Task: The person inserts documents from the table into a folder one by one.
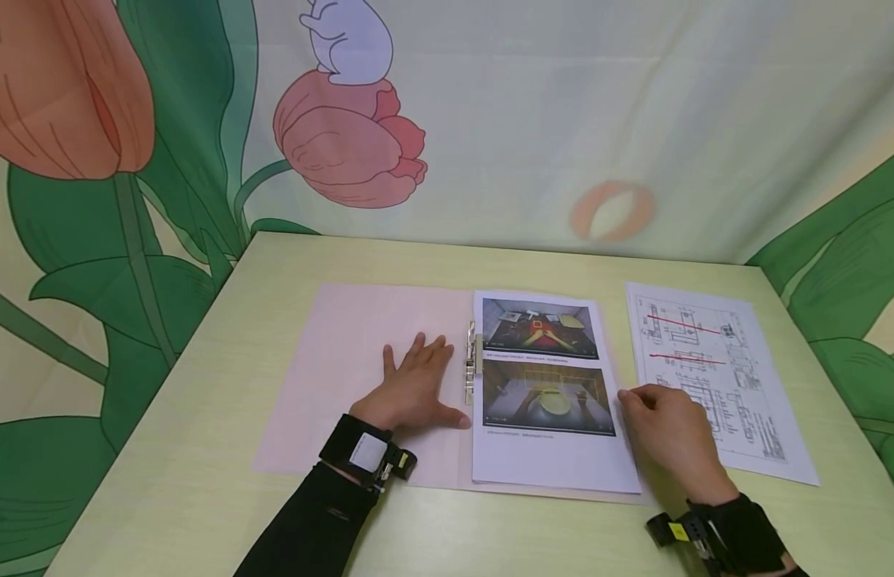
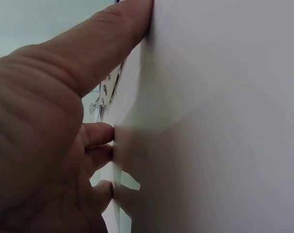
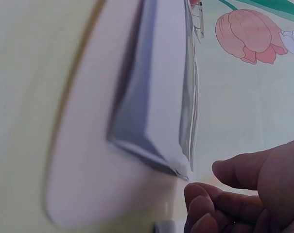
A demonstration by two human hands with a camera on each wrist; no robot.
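I see both forearms come in from the near edge of the table (image 1: 202, 449), dark sleeves and a wrist camera strapped on each; the left arm angles up and to the right, the right arm angles up and to the left, so the hands close in on either side of the open pink folder (image 1: 324, 377).

My left hand (image 1: 414, 389) lies flat, palm down, on the folder's left leaf; its fingers are spread and straight, the thumb stretched out toward the metal clip (image 1: 472, 365) at the spine, just beside it; the left wrist view shows the fingertips (image 2: 100, 133) pressed against the pale surface; it grips nothing.

My right hand (image 1: 670, 433) sits at the right edge of the photo sheet (image 1: 548, 449), which lies on the folder's right leaf under the clip; the fingers are curled, tips at the sheet's edge about halfway down; in the right wrist view the sheet's corner (image 3: 183, 170) is lifted off the folder, right by the fingertips (image 3: 200, 194); whether they actually pinch the paper I cannot tell.

To the right, partly under my right hand, a second sheet, a line drawing with red marks (image 1: 714, 361), lies on the bare table, just beside the folder; behind the table hangs a backdrop with tulips (image 1: 346, 144).
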